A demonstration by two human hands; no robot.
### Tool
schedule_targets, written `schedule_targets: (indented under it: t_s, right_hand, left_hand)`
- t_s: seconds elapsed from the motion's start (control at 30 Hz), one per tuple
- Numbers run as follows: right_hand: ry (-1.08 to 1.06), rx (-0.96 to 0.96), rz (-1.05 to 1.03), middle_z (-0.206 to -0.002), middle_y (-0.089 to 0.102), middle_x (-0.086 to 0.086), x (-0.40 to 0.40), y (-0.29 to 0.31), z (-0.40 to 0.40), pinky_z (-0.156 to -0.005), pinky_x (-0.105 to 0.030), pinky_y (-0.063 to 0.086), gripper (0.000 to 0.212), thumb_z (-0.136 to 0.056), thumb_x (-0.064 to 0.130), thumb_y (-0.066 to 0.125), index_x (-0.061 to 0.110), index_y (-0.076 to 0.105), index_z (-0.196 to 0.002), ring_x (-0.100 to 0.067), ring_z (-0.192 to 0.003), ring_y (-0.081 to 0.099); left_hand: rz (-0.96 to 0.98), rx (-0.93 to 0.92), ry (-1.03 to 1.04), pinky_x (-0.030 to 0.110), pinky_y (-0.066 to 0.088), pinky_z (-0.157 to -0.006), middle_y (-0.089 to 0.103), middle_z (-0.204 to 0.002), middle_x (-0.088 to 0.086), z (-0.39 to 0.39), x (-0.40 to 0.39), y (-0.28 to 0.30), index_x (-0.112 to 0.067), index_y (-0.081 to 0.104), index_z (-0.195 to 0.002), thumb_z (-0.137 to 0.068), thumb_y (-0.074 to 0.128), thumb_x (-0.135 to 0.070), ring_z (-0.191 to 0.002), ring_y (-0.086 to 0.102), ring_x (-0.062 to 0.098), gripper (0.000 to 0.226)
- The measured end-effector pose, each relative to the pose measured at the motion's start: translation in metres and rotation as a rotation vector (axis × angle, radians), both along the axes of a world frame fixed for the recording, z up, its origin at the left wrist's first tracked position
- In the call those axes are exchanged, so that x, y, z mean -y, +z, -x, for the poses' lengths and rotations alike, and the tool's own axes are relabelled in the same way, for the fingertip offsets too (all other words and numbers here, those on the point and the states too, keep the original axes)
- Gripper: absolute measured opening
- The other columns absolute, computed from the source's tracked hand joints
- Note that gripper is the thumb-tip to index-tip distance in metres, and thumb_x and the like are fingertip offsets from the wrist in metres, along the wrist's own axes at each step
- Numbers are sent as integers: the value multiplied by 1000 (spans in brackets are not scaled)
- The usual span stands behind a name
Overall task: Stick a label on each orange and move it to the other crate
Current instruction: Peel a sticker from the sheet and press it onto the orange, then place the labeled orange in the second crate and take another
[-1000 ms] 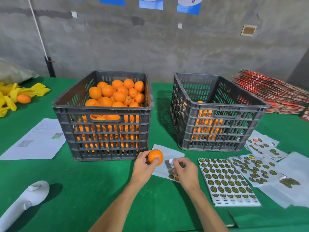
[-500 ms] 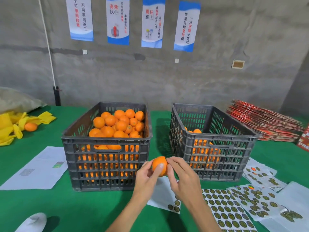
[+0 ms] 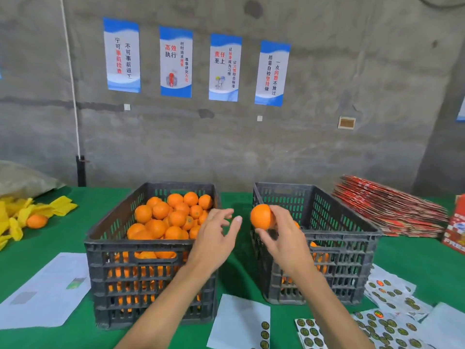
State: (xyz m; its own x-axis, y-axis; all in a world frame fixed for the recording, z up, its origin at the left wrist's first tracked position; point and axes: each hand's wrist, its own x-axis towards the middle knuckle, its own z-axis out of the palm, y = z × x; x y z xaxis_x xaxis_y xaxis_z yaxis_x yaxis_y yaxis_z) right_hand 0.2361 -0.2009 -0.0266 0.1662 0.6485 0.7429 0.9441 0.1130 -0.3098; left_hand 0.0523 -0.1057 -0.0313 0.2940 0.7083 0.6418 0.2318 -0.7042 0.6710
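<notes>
A round, bright orange fruit (image 3: 261,216) sits just right of the frame's centre, pinched by the fingers and thumb of the right hand (image 3: 284,238). It is held in the air at the near left corner of the dark grey slatted plastic crate on the right (image 3: 344,238), level with that crate's rim. Whether a label is on its skin cannot be told from this side. Through the slats of this crate a few more oranges show low down.

The left hand (image 3: 214,238) is beside it, apart from the fruit, fingers spread and loose, holding nothing. It hovers over the near right corner of the dark grey slatted plastic crate on the left (image 3: 151,250), which is heaped with oranges to its rim. Both forearms reach up from the bottom of the frame.

Both crates stand on a green cloth-covered table (image 3: 63,235). At lower right lie white backing sheets of round dark-and-gold stickers (image 3: 392,331), and a mostly bare white sheet (image 3: 239,321) lies between the forearms. A printed white paper (image 3: 47,290) lies at lower left. At the left edge a lone orange (image 3: 36,221) rests among crumpled yellow wrappers (image 3: 60,205). At the right edge a stack of flat red printed cardboard (image 3: 392,207) leans on the table. Four blue-and-white posters (image 3: 176,61) hang on the grey concrete wall across the upper frame.
</notes>
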Motion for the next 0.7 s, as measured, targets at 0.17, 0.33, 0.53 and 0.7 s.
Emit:
schedule_targets:
  t_s: [0.17,0.33,0.53,0.7]
  right_hand:
    - [-293,61,95,-149,50,1,-7,7,-41,-72,-37,55,56,-98,44,63,18,46,-144,-27,-98,69]
    - [-423,-14,190,-158,40,4,-11,3,-54,-85,-39,56,54,-104,42,51,20,39,-152,-24,-114,65]
    - [-397,-14,239,-146,56,-6,-15,-4,-58,-102,-40,48,44,-106,30,48,10,53,-145,-24,-124,61]
    - [-405,-23,144,-123,69,-9,-17,-19,-51,-95,-43,49,33,-103,25,53,6,65,-128,-28,-110,65]
  left_hand:
    - [-58,-402,263,37,53,-84,66,-120,5,29,-46,18,-16,69,-118,-103,54,-35,-109,64,25,28]
    - [256,-559,244,41,41,-60,54,-68,10,49,-91,16,-16,50,-64,-96,51,-14,-70,55,34,31]
    - [592,-1242,163,36,49,-92,60,-129,6,64,-131,14,-17,68,-122,-96,61,-44,-115,60,25,38]
    - [750,-1431,222,37,45,-91,49,-153,5,60,-140,13,-20,57,-145,-89,72,-54,-131,54,26,67]
